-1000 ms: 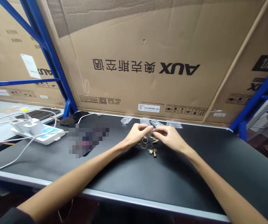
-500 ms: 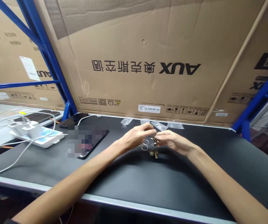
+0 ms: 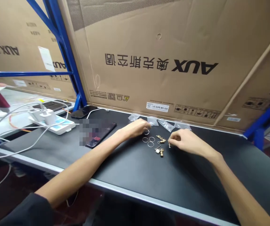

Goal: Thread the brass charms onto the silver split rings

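Observation:
My left hand (image 3: 138,127) pinches a thin silver ring (image 3: 146,132) just above the black tabletop (image 3: 130,169). Three more silver rings (image 3: 150,144) lie in a loose group below it. My right hand (image 3: 184,140) has thumb and forefinger closed on a small metal piece (image 3: 169,145), too small to name. Between the hands lie small brass-coloured charms (image 3: 161,139). Nearer the front is a second little cluster, with a silvery square piece (image 3: 158,151) and a brass piece (image 3: 161,153).
Clear plastic bags (image 3: 166,125) lie along the back, before a large cardboard box (image 3: 135,34). At left are a phone (image 3: 102,135), another dark phone (image 3: 84,111), a white power strip (image 3: 61,124) with cables, and a blue rack post (image 3: 66,53).
My hands have moved apart, left hand to the left and right hand to the right. The charms between them now show on the table. The camera view has shifted left.

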{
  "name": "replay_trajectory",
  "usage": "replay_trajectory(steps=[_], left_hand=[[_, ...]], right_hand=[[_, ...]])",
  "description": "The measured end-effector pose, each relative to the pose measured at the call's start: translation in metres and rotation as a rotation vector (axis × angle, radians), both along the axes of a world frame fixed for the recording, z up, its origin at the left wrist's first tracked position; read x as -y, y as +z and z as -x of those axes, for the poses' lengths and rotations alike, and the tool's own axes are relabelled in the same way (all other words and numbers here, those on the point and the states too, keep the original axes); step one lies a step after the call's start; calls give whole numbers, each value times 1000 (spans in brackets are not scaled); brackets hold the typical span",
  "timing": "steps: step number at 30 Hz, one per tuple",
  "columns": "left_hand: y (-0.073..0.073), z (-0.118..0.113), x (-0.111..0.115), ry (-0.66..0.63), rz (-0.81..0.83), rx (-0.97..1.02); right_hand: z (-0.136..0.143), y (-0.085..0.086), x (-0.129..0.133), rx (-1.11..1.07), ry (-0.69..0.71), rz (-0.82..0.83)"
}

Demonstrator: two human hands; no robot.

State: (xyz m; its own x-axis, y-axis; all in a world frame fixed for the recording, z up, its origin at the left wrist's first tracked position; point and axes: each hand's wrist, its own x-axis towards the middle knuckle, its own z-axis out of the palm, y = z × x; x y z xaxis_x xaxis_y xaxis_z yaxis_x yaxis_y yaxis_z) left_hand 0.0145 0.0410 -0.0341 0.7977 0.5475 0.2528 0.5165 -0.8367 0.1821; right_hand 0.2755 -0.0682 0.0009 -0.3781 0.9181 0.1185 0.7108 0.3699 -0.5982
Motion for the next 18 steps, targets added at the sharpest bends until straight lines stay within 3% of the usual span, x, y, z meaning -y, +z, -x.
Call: replay_trajectory(steps=[4, 11, 14, 18], left_hand=[[1, -3, 1, 12, 57, -39], [2, -7, 14, 101, 72, 5], [1, -7, 11, 231, 41, 66], [-5, -5, 5, 465, 6, 119]], right_hand=[[2, -10, 0, 156, 54, -26], [3, 0, 8, 271, 48, -91], [0, 3, 2, 275, -73, -144], [-19, -3, -20, 303, -422, -213]])
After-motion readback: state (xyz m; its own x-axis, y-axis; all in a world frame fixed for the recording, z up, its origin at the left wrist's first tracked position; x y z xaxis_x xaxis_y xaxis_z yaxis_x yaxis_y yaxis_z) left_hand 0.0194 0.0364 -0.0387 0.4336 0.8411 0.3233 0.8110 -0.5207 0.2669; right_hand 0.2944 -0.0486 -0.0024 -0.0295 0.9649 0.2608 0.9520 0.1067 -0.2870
